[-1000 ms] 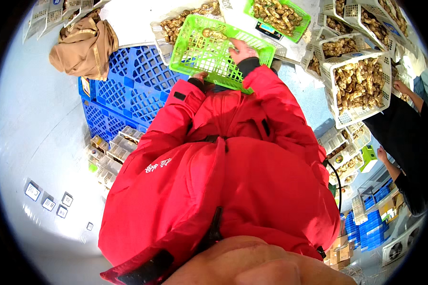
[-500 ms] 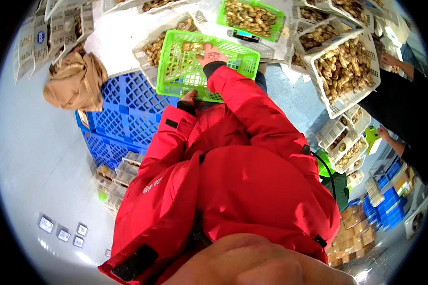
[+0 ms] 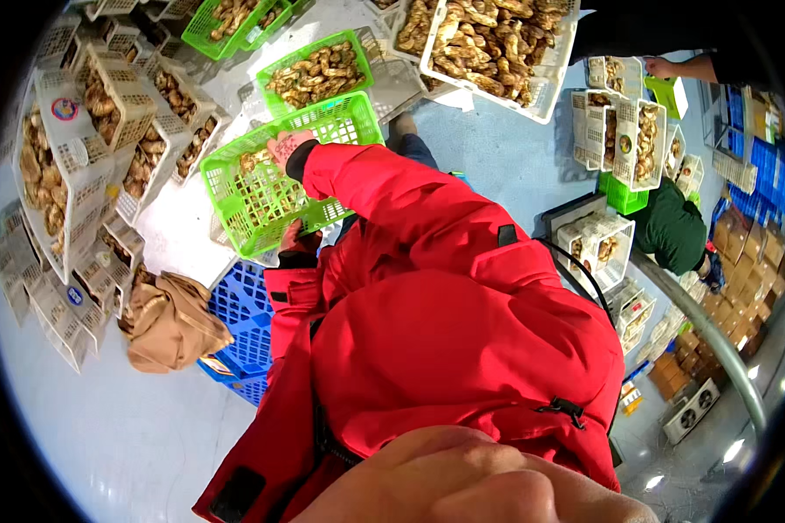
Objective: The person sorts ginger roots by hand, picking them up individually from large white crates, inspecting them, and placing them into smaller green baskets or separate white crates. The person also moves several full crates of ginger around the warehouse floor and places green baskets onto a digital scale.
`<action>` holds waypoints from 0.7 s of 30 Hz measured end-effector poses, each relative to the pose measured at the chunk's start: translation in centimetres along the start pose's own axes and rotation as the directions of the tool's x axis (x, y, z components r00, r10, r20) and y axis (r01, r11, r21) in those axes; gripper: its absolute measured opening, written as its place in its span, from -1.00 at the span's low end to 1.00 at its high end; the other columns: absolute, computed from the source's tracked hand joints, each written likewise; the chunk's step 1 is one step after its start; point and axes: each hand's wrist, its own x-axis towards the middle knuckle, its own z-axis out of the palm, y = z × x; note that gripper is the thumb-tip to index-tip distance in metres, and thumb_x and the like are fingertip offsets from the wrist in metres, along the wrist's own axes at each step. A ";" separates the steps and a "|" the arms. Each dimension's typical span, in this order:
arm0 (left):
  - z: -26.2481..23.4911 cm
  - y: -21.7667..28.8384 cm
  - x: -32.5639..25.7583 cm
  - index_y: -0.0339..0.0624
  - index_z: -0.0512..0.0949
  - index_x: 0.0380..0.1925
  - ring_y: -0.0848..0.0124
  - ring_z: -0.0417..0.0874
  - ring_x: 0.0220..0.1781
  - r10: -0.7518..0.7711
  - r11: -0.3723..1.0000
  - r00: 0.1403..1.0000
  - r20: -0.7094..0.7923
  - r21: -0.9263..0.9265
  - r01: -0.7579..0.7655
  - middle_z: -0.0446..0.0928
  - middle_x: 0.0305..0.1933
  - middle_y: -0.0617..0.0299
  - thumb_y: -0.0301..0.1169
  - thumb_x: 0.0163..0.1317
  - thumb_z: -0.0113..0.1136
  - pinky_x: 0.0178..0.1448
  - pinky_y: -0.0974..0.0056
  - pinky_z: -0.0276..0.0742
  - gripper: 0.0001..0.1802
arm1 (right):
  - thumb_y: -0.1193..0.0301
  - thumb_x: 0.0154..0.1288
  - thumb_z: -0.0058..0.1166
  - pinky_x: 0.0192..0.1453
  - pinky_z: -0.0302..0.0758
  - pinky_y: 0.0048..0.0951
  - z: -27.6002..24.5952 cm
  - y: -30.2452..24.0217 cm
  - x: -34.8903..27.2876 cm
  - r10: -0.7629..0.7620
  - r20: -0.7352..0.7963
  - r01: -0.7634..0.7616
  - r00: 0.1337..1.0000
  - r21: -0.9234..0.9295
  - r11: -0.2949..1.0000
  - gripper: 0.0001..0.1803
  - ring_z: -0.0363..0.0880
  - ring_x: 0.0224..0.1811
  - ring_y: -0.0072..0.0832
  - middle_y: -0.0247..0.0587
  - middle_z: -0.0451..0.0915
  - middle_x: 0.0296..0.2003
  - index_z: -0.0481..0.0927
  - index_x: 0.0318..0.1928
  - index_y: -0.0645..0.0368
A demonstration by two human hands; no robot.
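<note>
A bright green slatted plastic basket (image 3: pixel 364 122) is in front of me, tilted, with a few brown-and-cream mushrooms inside. My left hand (image 3: pixel 296 237) grips its near rim, the fingers partly hidden by sleeve and basket. Reaching over the basket, my right hand (image 3: pixel 290 146) has its fingers bent around a mushroom (image 3: pixel 251 160) near the far side. Their tips are hard to make out. Just beyond stands another green basket (image 3: pixel 316 75), heaped with mushrooms.
White crates of mushrooms are stacked at left (image 3: pixel 105 105), and a full white crate (image 3: pixel 497 52) stands at far right. A brown cloth (image 3: pixel 173 322) lies by a blue pallet (image 3: pixel 244 305). Co-workers are at right, one in dark green (image 3: pixel 672 227).
My view has swung to the right, so the scene shifts left and turns. My hands stay at the green basket, the right one still by the mushrooms in it.
</note>
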 end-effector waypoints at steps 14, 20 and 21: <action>3.4 2.6 8.6 -0.10 0.45 -0.55 0.20 0.48 -0.50 0.134 0.948 0.987 0.085 0.280 -0.153 0.47 -0.52 0.13 -0.34 -0.10 -0.05 -0.42 0.25 0.41 -0.87 | 0.12 -0.02 -0.07 -0.15 0.37 -0.48 -16.9 13.7 -10.6 0.140 0.035 -0.116 0.989 0.769 0.629 -0.56 0.47 -0.23 -0.40 -0.09 0.51 -0.33 0.45 -0.13 0.07; 5.7 -5.8 3.3 -0.08 0.40 -0.29 0.36 0.43 -0.16 -0.614 0.491 0.715 0.334 -0.548 0.677 0.47 -0.25 0.22 -0.28 -0.02 -0.15 -0.01 0.37 0.30 -0.72 | 0.50 0.10 -0.17 -0.36 0.45 -0.54 -18.6 27.9 -10.1 0.681 -0.195 0.168 0.706 0.980 0.106 -0.75 0.48 -0.45 -0.50 -0.18 0.49 -0.43 0.40 -0.17 0.31; 4.3 -11.0 -0.6 -0.09 0.37 -0.20 0.35 0.44 -0.14 -0.565 0.713 0.787 0.247 -0.335 0.616 0.48 -0.22 0.21 -0.31 0.00 -0.16 0.01 0.34 0.31 -0.68 | 0.50 0.10 -0.16 -0.39 0.44 -0.56 -17.1 27.2 -7.9 0.572 -0.141 0.192 0.808 0.981 -0.030 -0.74 0.48 -0.47 -0.51 -0.19 0.49 -0.44 0.40 -0.17 0.31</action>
